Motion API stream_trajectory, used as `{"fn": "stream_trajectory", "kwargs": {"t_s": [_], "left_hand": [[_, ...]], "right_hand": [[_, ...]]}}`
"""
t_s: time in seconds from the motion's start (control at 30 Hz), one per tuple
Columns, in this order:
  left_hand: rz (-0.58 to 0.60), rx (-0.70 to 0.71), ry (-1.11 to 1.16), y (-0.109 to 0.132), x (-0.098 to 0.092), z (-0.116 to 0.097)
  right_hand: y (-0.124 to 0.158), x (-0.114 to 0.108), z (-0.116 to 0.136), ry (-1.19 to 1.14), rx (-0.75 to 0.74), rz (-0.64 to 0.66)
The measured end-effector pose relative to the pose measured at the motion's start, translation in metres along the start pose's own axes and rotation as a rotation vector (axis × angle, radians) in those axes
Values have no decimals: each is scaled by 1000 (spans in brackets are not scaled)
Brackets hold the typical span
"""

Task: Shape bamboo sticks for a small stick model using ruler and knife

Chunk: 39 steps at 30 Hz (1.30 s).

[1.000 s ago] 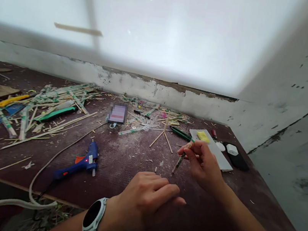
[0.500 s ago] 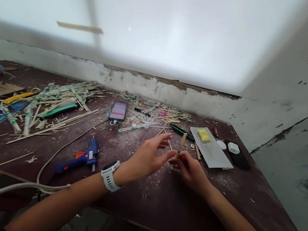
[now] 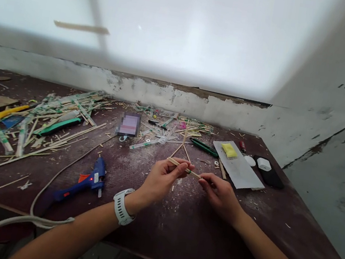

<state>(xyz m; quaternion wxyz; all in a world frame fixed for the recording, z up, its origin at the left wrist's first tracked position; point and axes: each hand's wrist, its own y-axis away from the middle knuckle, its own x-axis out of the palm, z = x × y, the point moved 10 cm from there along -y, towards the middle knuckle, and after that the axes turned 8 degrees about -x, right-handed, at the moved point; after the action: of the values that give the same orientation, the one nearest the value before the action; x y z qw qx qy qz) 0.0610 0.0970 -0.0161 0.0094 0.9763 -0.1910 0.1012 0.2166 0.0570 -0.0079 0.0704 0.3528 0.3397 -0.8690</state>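
My left hand, with a pale watch on its wrist, is closed around some short wooden sticks with a green mark near the middle. They lie nearly level, one end sticking out past the left thumb. My right hand pinches the other end between thumb and fingertips. Just beyond the hands stands a forked piece made of thin sticks, its two legs spreading toward me. Left of my hands, a blue glue gun with an orange trigger rests on the table, a red light showing on it.
A cable runs near the glue gun. Wrapped and loose sticks and a green-handled cutter lie left. A phone-like device sits mid-table. Rightward are white paper, a yellow packet and a black phone.
The sticks have turned from upright to nearly level. My left hand, open beside them before, has closed on them, while my right hand keeps its pinch on one end.
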Motion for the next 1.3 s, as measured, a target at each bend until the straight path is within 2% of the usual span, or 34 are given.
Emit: {"fn": "stream_trajectory", "kwargs": {"t_s": [0.1, 0.17, 0.2, 0.27, 0.3, 0.4, 0.53, 0.6, 0.67, 0.7, 0.77, 0.8, 0.9, 0.97, 1.07, 1.17, 1.3], "left_hand": [[-136, -35, 160, -2, -18, 1], [-243, -14, 269, -1, -32, -3], [-292, 1, 319, 0, -40, -5], [-366, 16, 399, 2, -51, -8], [-384, 7, 424, 2, -53, -7], [-371, -53, 445, 1, -50, -1], [-301, -89, 391, 2, -37, 7], [-280, -95, 342, 3, -34, 9], [-260, -91, 269, 3, -31, 10], [-245, -79, 219, 3, -28, 9], [-212, -33, 84, 4, -23, 3], [-199, -1, 4, 5, -20, -1], [-168, 114, -242, 9, -11, -14], [-125, 202, -372, 13, -4, -22], [-26, 289, -474, 18, 6, -28], [53, 326, -533, 21, 13, -30], [94, 353, -571, 24, 18, -32]], "right_hand": [[-4, -13, -17, -10, 9, 21], [-4, -34, -39, 51, 81, -40], [-3, -51, -54, 97, 158, -116], [11, -91, -91, 185, 425, -346], [15, -104, -103, 200, 493, -399], [12, -129, -126, 233, 573, -451], [-4, -139, -130, 332, 587, -481], [-12, -133, -115, 382, 514, -503], [-20, -112, -88, 327, 355, -465], [-23, -92, -78, 201, 317, -370], [-23, -37, -55, -122, 268, -66], [-19, -17, -40, -237, 256, 37], [-10, 15, -3, -378, 199, 161], [-8, 23, 14, -364, 132, 174], [-7, 25, 28, -286, 66, 163], [-6, 25, 31, -274, 48, 120], [-4, 25, 31, -289, 28, 75]]}}
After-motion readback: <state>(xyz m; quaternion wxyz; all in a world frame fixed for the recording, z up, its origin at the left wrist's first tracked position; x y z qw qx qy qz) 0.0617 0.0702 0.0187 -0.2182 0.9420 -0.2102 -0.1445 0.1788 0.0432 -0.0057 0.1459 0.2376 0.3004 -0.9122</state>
